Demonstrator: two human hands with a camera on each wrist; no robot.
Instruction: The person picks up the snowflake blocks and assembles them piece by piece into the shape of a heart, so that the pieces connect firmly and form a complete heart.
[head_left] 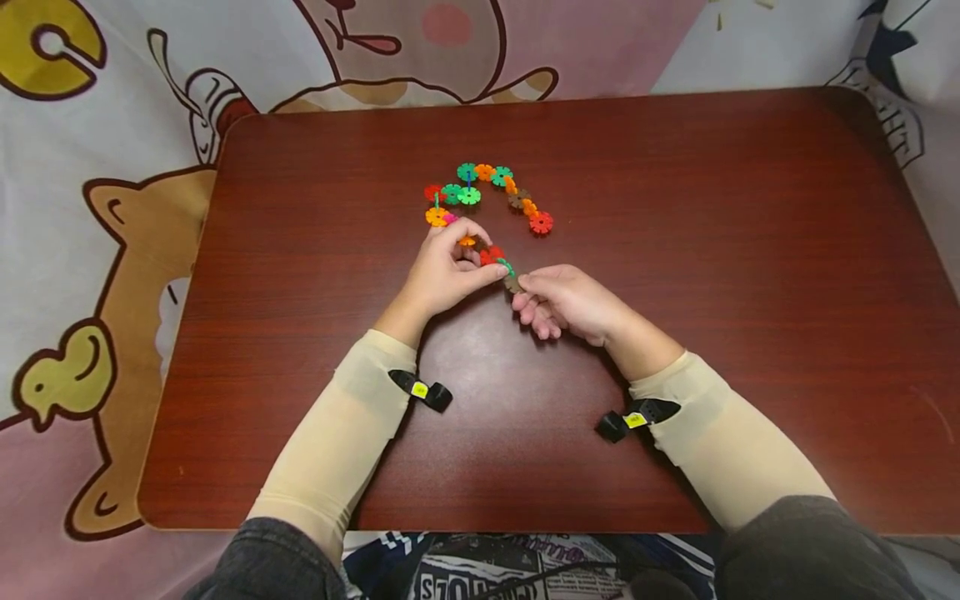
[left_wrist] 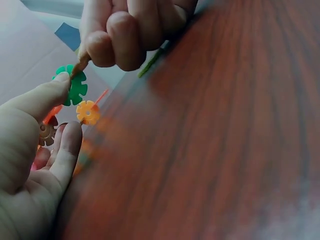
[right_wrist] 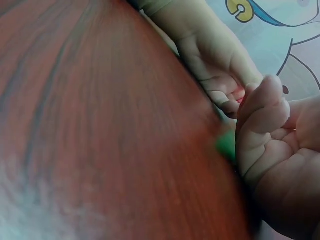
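Observation:
A chain of notched plastic snowflake discs [head_left: 452, 194] in green, orange, red and brown curves over the table and into my hands. Between thumb and fingers, my left hand [head_left: 438, 273] holds the chain near its close end, the thumb on a green disc [left_wrist: 78, 90]. Joined to that disc is a brown disc [head_left: 513, 285], which my right hand [head_left: 573, 304] pinches by thumb and forefinger. A red disc [head_left: 491, 255] and an orange disc [left_wrist: 88, 113] show by the left hand. In the right wrist view the right fingers hide the pinched disc.
The chain's far part bends right and ends in a red disc [head_left: 541, 222] on the brown wooden table [head_left: 712, 250]. A cloth with cartoon animals [head_left: 135, 275] hangs behind and to the left. Both forearms wear pale sleeves with a small black wrist camera [head_left: 613, 426].

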